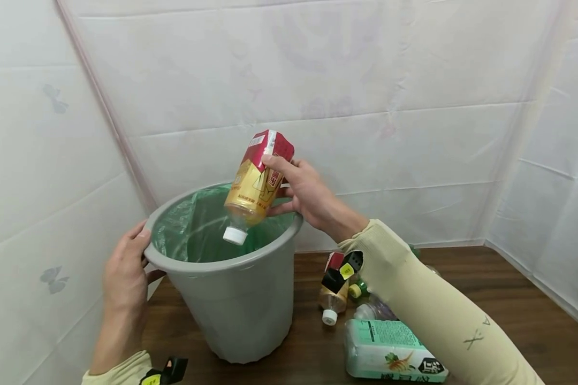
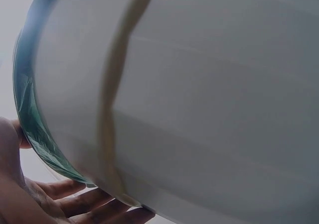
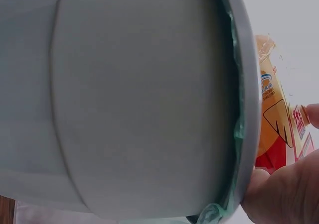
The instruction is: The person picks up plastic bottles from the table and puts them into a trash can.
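A red and gold drink bottle (image 1: 255, 184) with a white cap tilts cap-down over the mouth of a grey trash bin (image 1: 243, 305). My right hand (image 1: 313, 198) holds this bottle, thumb across its label, near the bin's far right rim. In the right wrist view the bottle (image 3: 275, 117) shows beyond the rim, partly hidden by it. Green plastic liner (image 1: 173, 230) covers the bin's inside wall. On the left, my left hand (image 1: 125, 272) grips the bin's rim; in the left wrist view its fingers (image 2: 82, 201) curve under the bin's side.
Right of the bin, another red and gold bottle (image 1: 334, 300) lies on the dark wooden table (image 1: 313, 355). Beside it are a green bottle with a yellow cap (image 1: 357, 290), a clear bottle (image 1: 378, 310) and a green-and-white package (image 1: 390, 350). White sheeting (image 1: 347, 69) encloses the table.
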Available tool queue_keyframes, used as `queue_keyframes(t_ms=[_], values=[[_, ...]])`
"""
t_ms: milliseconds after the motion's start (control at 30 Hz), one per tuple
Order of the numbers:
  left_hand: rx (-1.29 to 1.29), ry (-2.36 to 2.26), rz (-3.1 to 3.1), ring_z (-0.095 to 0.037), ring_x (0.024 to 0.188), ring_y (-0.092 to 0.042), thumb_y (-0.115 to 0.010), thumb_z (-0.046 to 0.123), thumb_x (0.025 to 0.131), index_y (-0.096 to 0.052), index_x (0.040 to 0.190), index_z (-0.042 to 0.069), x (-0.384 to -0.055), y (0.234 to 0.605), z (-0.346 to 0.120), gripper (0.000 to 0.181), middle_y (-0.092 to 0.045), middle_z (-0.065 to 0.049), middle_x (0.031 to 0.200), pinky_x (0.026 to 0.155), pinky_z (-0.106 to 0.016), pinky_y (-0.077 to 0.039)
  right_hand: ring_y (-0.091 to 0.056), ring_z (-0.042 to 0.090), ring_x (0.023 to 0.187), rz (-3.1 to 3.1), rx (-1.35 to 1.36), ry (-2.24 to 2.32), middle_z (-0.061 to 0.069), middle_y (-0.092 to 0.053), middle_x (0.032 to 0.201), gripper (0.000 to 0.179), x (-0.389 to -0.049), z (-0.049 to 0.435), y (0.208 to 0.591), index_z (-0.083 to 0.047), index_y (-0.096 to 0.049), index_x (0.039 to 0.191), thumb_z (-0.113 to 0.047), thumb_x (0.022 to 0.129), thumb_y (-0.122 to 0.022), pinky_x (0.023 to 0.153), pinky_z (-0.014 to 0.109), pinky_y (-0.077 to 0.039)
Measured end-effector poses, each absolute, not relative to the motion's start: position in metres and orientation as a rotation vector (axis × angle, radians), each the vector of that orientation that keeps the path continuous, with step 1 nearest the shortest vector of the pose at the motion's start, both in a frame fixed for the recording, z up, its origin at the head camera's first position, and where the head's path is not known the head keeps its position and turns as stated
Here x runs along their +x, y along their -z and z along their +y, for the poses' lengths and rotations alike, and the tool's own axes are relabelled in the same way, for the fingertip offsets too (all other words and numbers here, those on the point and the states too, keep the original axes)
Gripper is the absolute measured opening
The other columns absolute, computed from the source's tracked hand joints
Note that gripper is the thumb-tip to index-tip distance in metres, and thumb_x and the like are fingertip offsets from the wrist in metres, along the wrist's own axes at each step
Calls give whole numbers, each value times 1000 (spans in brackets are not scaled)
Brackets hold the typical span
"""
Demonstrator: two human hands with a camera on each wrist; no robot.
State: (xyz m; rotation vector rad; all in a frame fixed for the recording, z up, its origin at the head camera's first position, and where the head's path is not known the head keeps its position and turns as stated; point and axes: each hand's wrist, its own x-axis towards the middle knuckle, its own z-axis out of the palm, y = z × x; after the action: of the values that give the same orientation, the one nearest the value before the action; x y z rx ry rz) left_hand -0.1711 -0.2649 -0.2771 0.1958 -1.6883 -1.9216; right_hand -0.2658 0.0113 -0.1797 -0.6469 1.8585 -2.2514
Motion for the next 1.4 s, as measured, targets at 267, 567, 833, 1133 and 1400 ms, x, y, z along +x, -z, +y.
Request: queue_keyframes(t_ms=[267,567,833,1133,1400], values=[[233,1922,-1681,-6,99,-66,-55,39,110,-59,147,19,-164,277,-276,42,-62,2,128,64,-21,-56,-66,35,103,1903,-694,2190,17,-58,129,57,-265,-6,182,-7,-40,144,-40,105,-64,78,53,-64],[231,1883,-1720,-5,100,-67,-55,39,111,-57,153,15,-161,277,-274,49,-64,2,127,65,-21,-57,-66,36,103,1989,-691,2150,17,-57,129,61,-265,-8,185,-8,-35,145,-40,104,-67,74,51,-65],[216,1890,-1672,-7,98,-68,-57,37,110,-61,148,16,-163,277,-274,44,-65,2,125,64,-22,-57,-65,35,106,2063,-712,2083,16,-56,130,67,-264,-10,182,-8,-34,147,-41,101,-70,72,50,-65],[228,1900,-1635,-7,92,-69,-59,35,109,-66,140,21,-161,276,-274,35,-72,7,114,60,-23,-57,-65,34,109,2145,-749,1987,15,-57,129,70,-263,-14,182,-6,-35,149,-41,100,-71,69,49,-65],[230,1889,-1653,-7,97,-69,-58,36,109,-62,147,16,-162,276,-274,42,-69,4,121,62,-23,-57,-66,33,113,2152,-747,1936,17,-58,134,74,-263,-13,182,-7,-31,154,-42,102,-70,72,50,-65]])
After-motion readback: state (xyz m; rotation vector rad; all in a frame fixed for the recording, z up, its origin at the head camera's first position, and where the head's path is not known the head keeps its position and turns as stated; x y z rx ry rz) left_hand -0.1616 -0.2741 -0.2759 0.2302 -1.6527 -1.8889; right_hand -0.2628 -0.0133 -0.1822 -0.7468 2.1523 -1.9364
